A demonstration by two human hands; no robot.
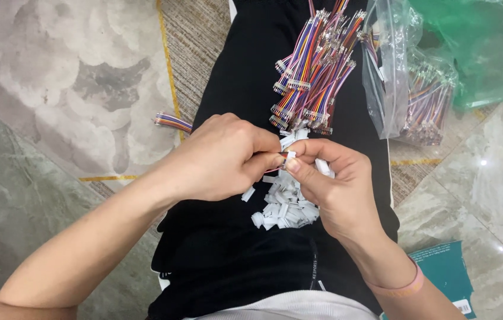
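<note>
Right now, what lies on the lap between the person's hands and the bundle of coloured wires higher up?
In the head view, only black trouser cloth and a few white plastic connector housings separate the hands from the wire bundle.

A clear plastic bag point(395, 71) lies on the marble floor point(489, 189), holding more multicoloured wire bundles point(426, 112). Just beside the bag, to its right, sits a crumpled green plastic bag point(489, 41). Well below the clear bag, near the frame's bottom edge, lies a teal booklet point(447, 272). Far left of the bag spreads a pale patterned rug point(73, 77) with a gold border line.
</note>
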